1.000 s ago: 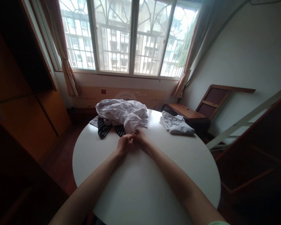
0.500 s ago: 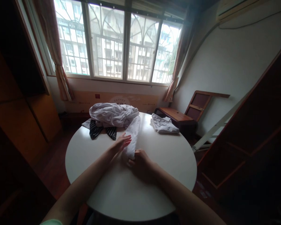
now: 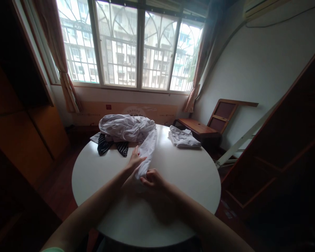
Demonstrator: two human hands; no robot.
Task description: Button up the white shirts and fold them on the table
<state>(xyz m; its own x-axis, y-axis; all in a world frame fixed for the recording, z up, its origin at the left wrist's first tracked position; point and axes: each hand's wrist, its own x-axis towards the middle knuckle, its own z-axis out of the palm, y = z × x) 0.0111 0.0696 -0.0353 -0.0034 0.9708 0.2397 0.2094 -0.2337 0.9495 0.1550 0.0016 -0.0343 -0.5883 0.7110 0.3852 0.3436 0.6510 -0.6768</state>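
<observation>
A pale sleeve stretches toward me across the table from a crumpled heap of white shirts. My left hand rests against the sleeve's left side, fingers stretched out and thumb apart, lying over the cloth. At the sleeve's near end, my right hand is closed with curled fingers, pinching the cuff. Two dark striped pieces of cloth stick out from under the heap. A folded white shirt lies apart on the right side.
Everything lies on a round white table. Beyond its right edge stand a wooden bench and a pale ladder-like frame. A large dark wooden panel leans at the right, and cabinets stand at the left.
My left hand has shifted slightly left, its thumb now over the sleeve. The right hand and the cuff have moved a little to the left.
</observation>
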